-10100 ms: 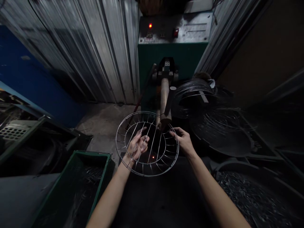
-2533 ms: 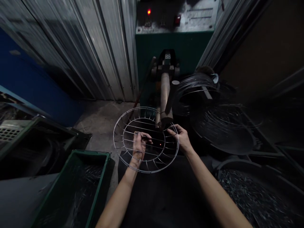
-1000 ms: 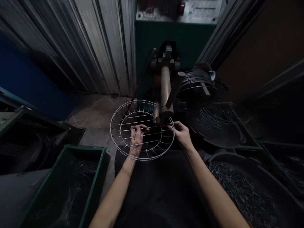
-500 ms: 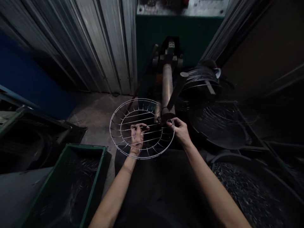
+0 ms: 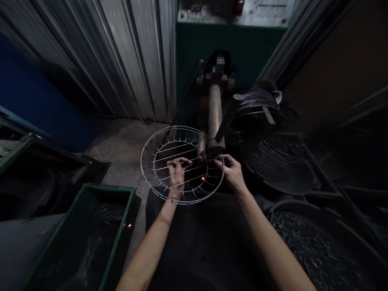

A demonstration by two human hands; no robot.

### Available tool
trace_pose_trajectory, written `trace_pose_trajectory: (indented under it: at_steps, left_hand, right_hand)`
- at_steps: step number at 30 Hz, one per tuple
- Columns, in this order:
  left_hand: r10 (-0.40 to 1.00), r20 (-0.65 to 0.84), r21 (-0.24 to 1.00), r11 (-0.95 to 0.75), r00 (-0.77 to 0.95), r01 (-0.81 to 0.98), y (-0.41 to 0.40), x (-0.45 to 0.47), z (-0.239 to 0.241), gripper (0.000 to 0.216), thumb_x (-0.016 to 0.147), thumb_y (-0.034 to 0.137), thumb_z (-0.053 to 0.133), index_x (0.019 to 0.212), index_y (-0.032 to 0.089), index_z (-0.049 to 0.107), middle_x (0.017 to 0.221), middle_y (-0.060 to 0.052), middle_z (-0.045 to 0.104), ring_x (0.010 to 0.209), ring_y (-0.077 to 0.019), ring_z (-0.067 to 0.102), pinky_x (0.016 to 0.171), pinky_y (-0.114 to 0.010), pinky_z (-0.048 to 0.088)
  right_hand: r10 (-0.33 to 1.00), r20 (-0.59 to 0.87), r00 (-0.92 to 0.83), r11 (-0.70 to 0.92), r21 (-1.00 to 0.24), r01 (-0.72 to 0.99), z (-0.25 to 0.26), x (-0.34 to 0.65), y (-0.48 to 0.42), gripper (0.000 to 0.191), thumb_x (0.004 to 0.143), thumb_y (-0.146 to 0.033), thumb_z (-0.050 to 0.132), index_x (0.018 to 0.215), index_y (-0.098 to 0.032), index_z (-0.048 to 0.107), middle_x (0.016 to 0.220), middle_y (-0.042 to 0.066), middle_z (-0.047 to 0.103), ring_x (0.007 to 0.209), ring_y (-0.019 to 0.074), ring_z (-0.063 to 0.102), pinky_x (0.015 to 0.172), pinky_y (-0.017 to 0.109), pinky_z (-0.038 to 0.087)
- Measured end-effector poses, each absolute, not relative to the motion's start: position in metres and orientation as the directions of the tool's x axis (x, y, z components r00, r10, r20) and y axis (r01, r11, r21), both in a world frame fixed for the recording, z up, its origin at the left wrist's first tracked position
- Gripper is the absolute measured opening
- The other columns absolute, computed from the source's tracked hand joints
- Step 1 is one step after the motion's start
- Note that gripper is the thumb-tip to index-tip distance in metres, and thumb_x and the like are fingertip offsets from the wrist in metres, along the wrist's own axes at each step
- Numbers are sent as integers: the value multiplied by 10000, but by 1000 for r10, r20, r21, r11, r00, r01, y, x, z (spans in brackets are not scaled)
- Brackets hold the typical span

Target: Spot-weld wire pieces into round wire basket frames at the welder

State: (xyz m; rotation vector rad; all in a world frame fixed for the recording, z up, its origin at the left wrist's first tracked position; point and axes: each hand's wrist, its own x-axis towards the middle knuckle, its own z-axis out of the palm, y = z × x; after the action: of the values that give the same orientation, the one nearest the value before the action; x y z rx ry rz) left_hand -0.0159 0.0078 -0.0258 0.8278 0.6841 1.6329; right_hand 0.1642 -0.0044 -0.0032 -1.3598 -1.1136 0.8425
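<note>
Right hand (image 5: 233, 173) pinches the right rim of the wire basket (image 5: 184, 203) by the metal arm (image 5: 215, 111), left hand (image 5: 177, 181) at its bars, grip unclear — seemingly a joining step, calling for steadiness next.

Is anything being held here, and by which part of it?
A wire basket: the left hand appears to hold it at the parallel crossbars; the right hand is at its rim, exact grip unclear.

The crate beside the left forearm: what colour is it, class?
The crate is dark green, best seen in the head view.
</note>
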Motion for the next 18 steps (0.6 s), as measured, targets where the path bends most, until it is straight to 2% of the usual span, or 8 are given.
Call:
trace_pose_trajectory:
  at_steps: [4,10,14,18]
  left_hand:
    - [979,154,801,-202,-132,-564,10,-18,-29,276,858,452,558,885,230,396,952,-12,597,856,-154,659,822,-345,541]
    - [984,152,799,-178,-93,-575,7,-20,-27,256,876,442,546,904,227,409,981,-14,591,874,-145,660,796,-309,546]
    - [984,164,821,-173,-66,-544,7,-22,-27,241,898,447,505,930,227,412,1009,-22,595,867,-141,660,768,-298,553]
    - [981,174,827,-193,-86,-528,8,-21,-28,294,872,493,526,917,211,456,975,-31,615,866,-155,668,798,-326,554]
  right_hand:
    - [947,124,296,75,-983,170,-2,161,-1,269,679,-448,722,787,-212,648,773,5,661,758,170,592,742,321,477]
    - [950,60,306,41,-997,67,-4,167,-8,325,644,-459,751,840,-219,653,801,15,669,738,169,607,699,310,493]
    - [931,-12,366,-89,-977,193,-20,190,-52,369,646,-480,738,877,-203,666,873,43,689,831,199,623,793,344,487]
    - [879,-91,468,-270,-904,331,-56,217,-120,440,657,-571,670,841,-171,671,860,75,694,861,243,626,826,383,479]
